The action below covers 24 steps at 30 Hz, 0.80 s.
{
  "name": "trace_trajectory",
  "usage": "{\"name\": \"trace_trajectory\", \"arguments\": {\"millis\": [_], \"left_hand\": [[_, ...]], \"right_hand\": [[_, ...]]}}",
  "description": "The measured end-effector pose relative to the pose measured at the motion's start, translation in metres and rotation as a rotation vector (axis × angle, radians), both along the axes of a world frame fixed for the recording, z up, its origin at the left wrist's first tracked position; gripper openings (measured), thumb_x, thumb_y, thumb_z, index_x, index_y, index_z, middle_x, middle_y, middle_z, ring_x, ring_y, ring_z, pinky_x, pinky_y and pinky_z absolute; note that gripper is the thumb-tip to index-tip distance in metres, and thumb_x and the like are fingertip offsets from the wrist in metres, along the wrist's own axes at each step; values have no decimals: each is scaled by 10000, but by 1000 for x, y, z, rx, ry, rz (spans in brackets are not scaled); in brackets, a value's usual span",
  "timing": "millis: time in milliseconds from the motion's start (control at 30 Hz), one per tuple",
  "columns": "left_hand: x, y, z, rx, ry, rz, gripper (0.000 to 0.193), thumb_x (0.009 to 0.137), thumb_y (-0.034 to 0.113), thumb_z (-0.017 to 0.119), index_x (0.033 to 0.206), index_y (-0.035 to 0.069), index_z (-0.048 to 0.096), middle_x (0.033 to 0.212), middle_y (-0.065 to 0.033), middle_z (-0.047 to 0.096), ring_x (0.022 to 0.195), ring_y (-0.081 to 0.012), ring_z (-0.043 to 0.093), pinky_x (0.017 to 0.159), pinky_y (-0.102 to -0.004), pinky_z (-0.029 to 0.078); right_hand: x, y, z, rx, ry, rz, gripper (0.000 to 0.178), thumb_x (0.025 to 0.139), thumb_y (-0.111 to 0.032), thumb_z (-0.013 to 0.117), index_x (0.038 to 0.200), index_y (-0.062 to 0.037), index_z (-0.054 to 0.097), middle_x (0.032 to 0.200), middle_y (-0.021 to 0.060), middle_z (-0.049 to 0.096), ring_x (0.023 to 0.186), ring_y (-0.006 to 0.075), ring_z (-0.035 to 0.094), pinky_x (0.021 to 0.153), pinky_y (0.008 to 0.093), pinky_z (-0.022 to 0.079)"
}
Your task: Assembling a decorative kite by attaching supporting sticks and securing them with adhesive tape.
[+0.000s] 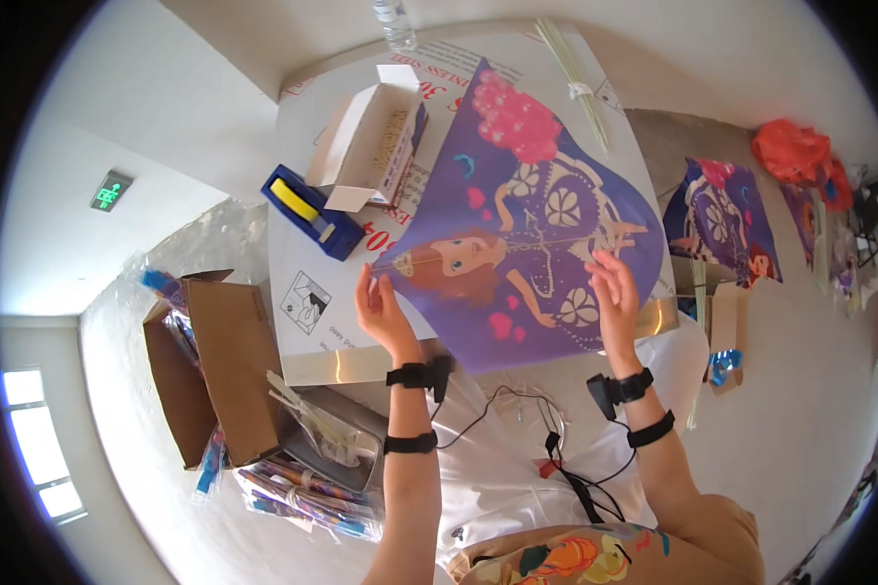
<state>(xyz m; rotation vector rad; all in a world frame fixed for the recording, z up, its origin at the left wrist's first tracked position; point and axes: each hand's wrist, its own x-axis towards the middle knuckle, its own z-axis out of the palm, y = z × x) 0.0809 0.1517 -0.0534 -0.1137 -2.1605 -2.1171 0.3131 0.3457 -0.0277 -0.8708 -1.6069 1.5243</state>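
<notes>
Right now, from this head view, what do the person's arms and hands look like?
The left hand and right hand are ungloved, and no sleeve covers either forearm. Each wrist wears a black strap with a small black box; a second black band circles each forearm farther up. Black cables run from the boxes.

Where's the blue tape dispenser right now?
In the head view, the blue tape dispenser sits on the left of the table, beside the open white box and just beyond the person's left hand.
</notes>
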Motion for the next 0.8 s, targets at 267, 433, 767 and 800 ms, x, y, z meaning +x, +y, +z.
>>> {"name": "trace_trajectory", "arguments": {"millis": [267, 433, 767, 800], "left_hand": [[66, -10, 119, 130, 203, 12, 347, 809, -53, 711, 1141, -18, 616, 1034, -66, 619, 860, -103, 563, 726, -225, 469], [118, -18, 186, 123, 489, -248, 389, 733, -121, 731, 1097, -50, 612, 1106, -131, 647, 906, -147, 616, 791, -252, 509], [155, -31, 251, 4, 493, -749, 1060, 696, -63, 768, 1501, -2, 81, 835, -81, 677, 785, -162, 670, 821, -285, 500], [156, -28, 254, 5, 492, -761, 1060, 696, -63, 768, 1501, -2, 81, 835, -81, 677, 785, -162, 670, 821, -285, 500]], "right_hand": [[-18, -43, 142, 456, -20, 275, 437, 865, 20, 582, 1290, -11, 487, 1240, 133, 575, 1027, 205, 623, 862, 294, 478], [-28, -71, 251, 733, 52, 643, 631, 819, 27, 610, 1401, -25, 372, 1271, 132, 568, 1129, 293, 563, 933, 356, 458], [13, -55, 319, 597, -261, 1072, 170, 776, -49, 683, 939, -14, 647, 887, 76, 649, 769, 217, 628, 820, 345, 475], [16, -55, 319, 593, -263, 1061, 170, 776, -49, 683, 939, -14, 647, 887, 76, 649, 769, 217, 628, 820, 345, 475]]}}
